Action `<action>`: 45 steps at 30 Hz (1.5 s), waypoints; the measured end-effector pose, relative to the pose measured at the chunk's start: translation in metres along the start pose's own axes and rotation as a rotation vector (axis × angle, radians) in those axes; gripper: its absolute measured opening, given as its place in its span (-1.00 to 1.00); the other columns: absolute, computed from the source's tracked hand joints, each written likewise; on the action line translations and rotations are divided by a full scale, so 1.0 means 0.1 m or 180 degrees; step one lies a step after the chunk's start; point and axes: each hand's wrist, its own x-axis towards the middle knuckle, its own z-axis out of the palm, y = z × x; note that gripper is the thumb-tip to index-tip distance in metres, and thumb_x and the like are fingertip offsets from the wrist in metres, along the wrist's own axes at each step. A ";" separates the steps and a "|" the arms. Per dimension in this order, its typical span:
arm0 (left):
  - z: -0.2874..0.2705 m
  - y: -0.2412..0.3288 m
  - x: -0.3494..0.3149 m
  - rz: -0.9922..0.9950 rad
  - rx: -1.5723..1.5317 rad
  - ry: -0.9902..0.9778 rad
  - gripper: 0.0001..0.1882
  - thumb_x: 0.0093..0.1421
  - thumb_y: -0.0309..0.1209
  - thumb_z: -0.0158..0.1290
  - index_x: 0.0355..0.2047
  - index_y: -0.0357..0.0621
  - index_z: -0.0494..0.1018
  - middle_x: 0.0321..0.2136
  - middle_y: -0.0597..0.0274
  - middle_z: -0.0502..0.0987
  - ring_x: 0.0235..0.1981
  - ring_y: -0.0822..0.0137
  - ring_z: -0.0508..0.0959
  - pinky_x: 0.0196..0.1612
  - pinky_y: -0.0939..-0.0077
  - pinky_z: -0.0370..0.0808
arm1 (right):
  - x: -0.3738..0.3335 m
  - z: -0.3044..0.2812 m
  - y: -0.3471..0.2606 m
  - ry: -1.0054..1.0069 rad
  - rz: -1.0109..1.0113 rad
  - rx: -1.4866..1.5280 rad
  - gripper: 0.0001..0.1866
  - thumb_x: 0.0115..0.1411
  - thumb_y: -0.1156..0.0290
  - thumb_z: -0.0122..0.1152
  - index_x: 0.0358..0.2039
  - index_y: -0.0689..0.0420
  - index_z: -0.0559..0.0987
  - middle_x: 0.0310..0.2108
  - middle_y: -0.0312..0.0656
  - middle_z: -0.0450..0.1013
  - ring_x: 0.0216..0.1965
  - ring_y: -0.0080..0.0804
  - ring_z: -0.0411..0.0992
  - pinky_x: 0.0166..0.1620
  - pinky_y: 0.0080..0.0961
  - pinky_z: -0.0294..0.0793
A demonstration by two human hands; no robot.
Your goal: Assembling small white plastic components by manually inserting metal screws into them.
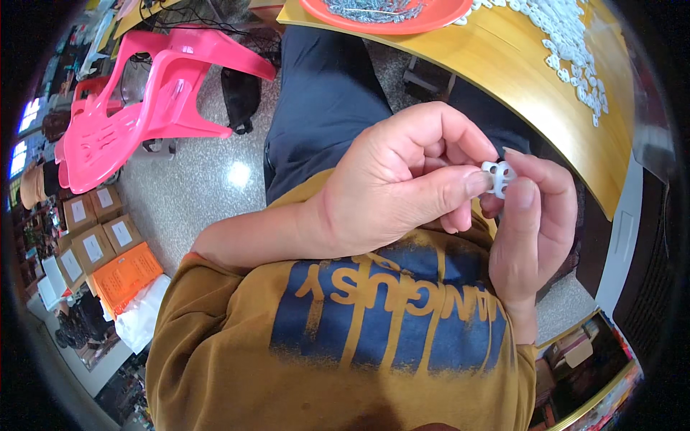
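Note:
Between my two hands, above my lap, is a small white plastic piece [497, 178] with rounded holes; it may be more than one piece pressed together. My left hand [395, 183] pinches it from the left with thumb and forefinger, the other fingers curled behind. From the right, my right hand [533, 226] closes thumb and forefinger on the same piece. Similar white plastic pieces [568, 43] lie scattered on the yellow wooden table [496, 54] ahead. Also on that table, an orange-red dish [431, 23] holds a heap of small grey metal parts [374, 10].
A pink plastic chair [154, 90] stands on the speckled floor [223, 169] at the left. Cardboard boxes [93, 248], an orange packet [128, 279] and a white bag [144, 316] are stacked at the lower left. An open box or drawer [578, 352] sits at the lower right.

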 end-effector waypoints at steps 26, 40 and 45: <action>-0.02 -0.02 0.01 -0.0053 -0.0155 -0.0030 -0.77 0.13 -0.56 -0.09 -0.17 -0.29 0.26 -0.37 0.18 0.42 -0.56 0.56 0.42 -0.50 0.77 0.40 | -0.03 -0.04 0.02 -0.0154 -0.0026 -0.0180 -0.70 0.11 0.46 0.01 -0.15 0.33 0.39 -0.32 -0.22 0.35 -0.40 -0.62 0.29 -0.32 -0.74 0.29; 0.04 -0.01 -0.02 -0.0342 -0.0557 0.0021 -0.68 0.15 -0.52 -0.08 -0.07 -0.32 0.26 -0.36 0.20 0.43 -0.51 0.57 0.45 -0.44 0.76 0.44 | 0.06 -0.08 0.03 -0.0419 -0.1183 -0.1307 -0.54 -0.14 0.61 0.19 -0.14 0.35 0.41 -0.31 -0.09 0.43 -0.42 -0.38 0.36 -0.34 -0.56 0.34; 0.01 -0.04 -0.04 -0.0086 -0.0268 -0.0014 -0.70 0.13 -0.52 -0.04 -0.12 -0.34 0.29 -0.41 0.24 0.42 -0.52 0.57 0.46 -0.48 0.75 0.44 | 0.08 -0.10 -0.01 -0.0533 -0.1232 -0.1462 -0.54 -0.12 0.59 0.18 -0.13 0.37 0.39 -0.36 -0.11 0.42 -0.43 -0.36 0.35 -0.35 -0.53 0.34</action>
